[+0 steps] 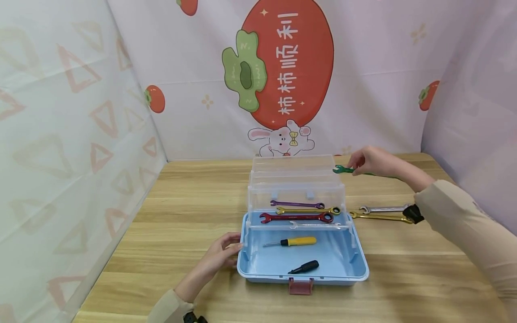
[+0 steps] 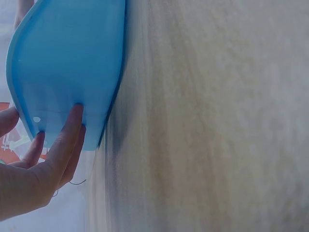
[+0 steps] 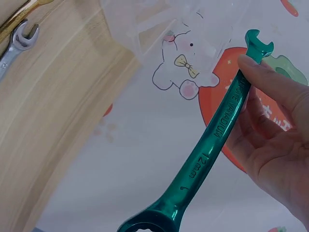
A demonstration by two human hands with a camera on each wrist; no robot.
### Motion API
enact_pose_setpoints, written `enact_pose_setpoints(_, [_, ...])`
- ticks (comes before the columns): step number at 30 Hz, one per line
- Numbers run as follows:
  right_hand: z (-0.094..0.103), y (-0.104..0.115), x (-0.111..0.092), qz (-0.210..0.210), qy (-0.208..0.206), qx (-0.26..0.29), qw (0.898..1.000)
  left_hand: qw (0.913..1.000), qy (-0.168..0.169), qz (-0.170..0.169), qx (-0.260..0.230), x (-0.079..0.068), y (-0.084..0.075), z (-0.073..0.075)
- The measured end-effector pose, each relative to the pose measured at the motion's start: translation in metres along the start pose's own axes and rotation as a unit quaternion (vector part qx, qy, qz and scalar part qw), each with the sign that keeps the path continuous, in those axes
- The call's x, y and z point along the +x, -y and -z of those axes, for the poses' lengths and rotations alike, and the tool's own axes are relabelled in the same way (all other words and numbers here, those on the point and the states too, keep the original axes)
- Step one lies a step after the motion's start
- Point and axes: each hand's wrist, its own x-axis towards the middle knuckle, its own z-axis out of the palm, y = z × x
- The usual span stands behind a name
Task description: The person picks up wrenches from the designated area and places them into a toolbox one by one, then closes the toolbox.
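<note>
My right hand [image 1: 373, 162] pinches a green combination wrench [image 3: 203, 140], marked 12mm, near its open end, held up to the right of the raised clear lid. My left hand [image 1: 220, 255] touches the left side of a blue toolbox [image 1: 363, 272], its fairly straight fingers [image 2: 67, 130] against the outer wall and its thumb by the rim. A clear tray in the box carries a purple wrench [image 1: 296, 204], a gold wrench [image 1: 303, 210], a red wrench [image 1: 291, 218] and a silver wrench [image 1: 315, 225]. Below lie a yellow-handled screwdriver [image 1: 300, 241] and a black screwdriver [image 1: 305, 267].
Right of the toolbox, another silver wrench [image 1: 385, 209] and another gold wrench [image 1: 379, 217] lie on the wooden table [image 1: 190, 197], partly behind my right wrist. The clear lid [image 1: 292, 168] stands raised at the back. Printed cloth [image 1: 359, 103] hangs behind and at both sides.
</note>
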Motion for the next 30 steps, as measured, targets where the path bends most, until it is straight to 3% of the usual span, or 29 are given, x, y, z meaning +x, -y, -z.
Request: enact_pose_setpoints(30, [-0.017,0.051,0.064,0.046,0.039,-0.001,0.998,1.0,-0.004,0.002,-0.003,0.0,0.0,-0.001])
